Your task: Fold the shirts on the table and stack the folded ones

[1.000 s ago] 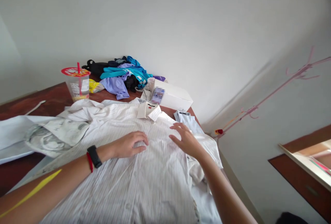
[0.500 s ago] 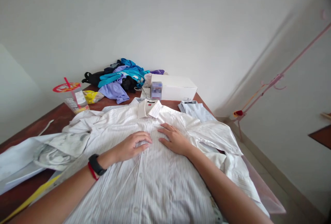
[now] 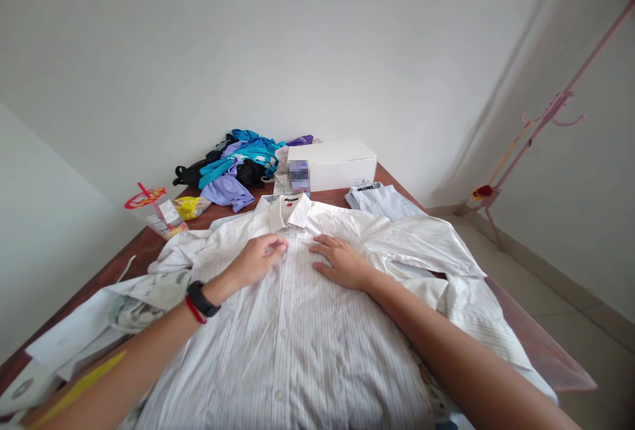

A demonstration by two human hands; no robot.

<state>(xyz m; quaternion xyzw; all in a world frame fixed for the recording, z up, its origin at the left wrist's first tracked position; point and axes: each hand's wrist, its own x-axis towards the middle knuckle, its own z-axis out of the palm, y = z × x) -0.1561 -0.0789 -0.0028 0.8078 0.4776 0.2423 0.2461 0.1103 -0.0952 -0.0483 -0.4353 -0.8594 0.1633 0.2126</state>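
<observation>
A pale striped button-up shirt (image 3: 317, 337) lies spread out, front side up, with its collar at the far end and its sleeves out to the sides. My left hand (image 3: 258, 259), with a black band and a red string at the wrist, has its fingers curled in against the thumb, closed on the cloth beside the button placket below the collar. Flat on the other side of the placket rests my right hand (image 3: 342, 261), its fingers spread and holding nothing.
Behind the shirt stand a white box (image 3: 342, 165) and a heap of clothes (image 3: 238, 165). A folded light-blue garment (image 3: 381, 202) lies at the right. On the left are a plastic cup with a straw (image 3: 159, 212) and more cloth (image 3: 84, 324). A pink stand (image 3: 550, 112) is beyond the table (image 3: 112, 261).
My left hand has curled its fingers from a looser, more outstretched pose and shifted slightly up the shirt. The right hand stays spread on the cloth. The camera view has shifted.
</observation>
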